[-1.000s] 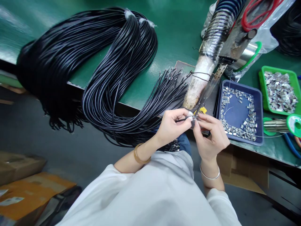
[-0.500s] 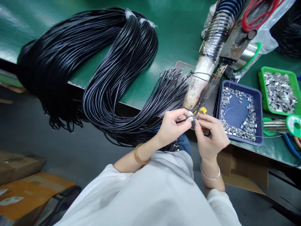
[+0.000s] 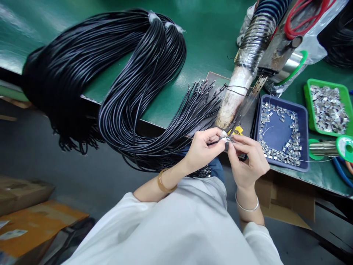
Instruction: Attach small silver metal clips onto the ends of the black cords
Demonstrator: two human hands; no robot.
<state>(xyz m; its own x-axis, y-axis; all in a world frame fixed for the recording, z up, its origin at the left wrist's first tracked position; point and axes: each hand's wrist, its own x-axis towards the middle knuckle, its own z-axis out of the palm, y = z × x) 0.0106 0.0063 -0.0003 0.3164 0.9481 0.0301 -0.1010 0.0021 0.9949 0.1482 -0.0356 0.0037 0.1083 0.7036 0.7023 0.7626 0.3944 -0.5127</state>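
Note:
My left hand pinches a black cable near its end, with pale coverings on the fingertips. Close against it, my right hand is closed on a small metal connector at the cable's tip; the fingers hide most of it. Just above my fingers are the soldering tool's thin metal parts and a yellow piece. To the left, a thick bundle of black cables hangs over the table edge, its stripped ends fanned beside the tool.
A blue tray with loose metal connectors sits to the right, beside a green tray of the same parts. A solder spool trails thin wire. A wrapped hose slants down over the green table. Cardboard boxes stand at lower left.
Both hands stay together at almost the same spot, with only slight finger movement. The whole view has shifted very slightly.

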